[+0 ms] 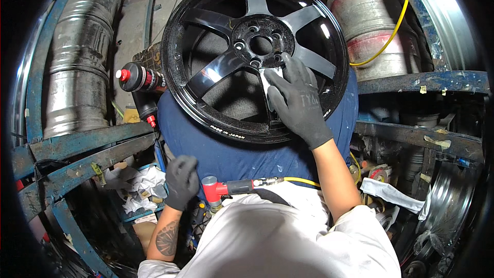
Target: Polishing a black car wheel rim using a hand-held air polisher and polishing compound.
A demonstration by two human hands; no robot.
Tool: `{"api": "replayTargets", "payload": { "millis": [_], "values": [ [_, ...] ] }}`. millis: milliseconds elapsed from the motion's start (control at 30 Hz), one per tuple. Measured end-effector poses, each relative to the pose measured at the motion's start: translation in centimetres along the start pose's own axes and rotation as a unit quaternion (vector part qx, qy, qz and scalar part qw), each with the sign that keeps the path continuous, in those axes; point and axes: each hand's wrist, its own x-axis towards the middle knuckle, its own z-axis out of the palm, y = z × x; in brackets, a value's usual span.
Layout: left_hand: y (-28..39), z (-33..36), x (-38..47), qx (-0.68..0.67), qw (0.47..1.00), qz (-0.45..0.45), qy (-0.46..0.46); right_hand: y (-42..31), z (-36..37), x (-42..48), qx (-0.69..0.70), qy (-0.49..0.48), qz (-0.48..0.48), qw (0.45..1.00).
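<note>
A black six-spoke car wheel [216,70] lies face up across my lap, with pale lettering on its rim. My right hand [297,96], in a dark glove, lies over the lower spoke beside the hub. Under its fingers is a white wipe [269,79], pressed to the spoke's surface. My left hand [181,181], gloved too, is apart from the wheel, lower left, with its fingers curled; whether anything is in them is hidden. Just right of it, a red pneumatic polisher [217,191] rests against me, joined to a yellow air hose [301,180].
Blue metal rack bars [92,141] flank me on both sides. Stacked metal wheels [79,58] stand left, more wheel barrels [368,19] right. Two dark bottles with red caps, one a polish bottle [141,77], sit left of the wheel. A blue basket [141,213] holds crumpled white wipes.
</note>
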Motion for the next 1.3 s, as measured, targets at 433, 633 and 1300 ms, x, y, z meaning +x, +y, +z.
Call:
{"api": "replayTargets", "payload": {
  "millis": [433, 633, 1300],
  "values": [
    [0.2, -1.4, -1.8, 0.000, 0.979, 0.148, -0.139, -1.3, -2.3, -4.1, 0.018, -0.038, 0.021, 0.999],
    [1.1, -3.1, 1.2, 0.019, 0.949, 0.233, -0.210, -2.8, -2.3, -4.6, -0.036, -0.074, -0.009, 0.997],
    [-1.1, 2.6, -4.6, -0.062, 0.973, 0.200, -0.100, 2.6, -1.1, 0.2, -0.127, -0.038, -0.008, 0.991]
  ]
}}
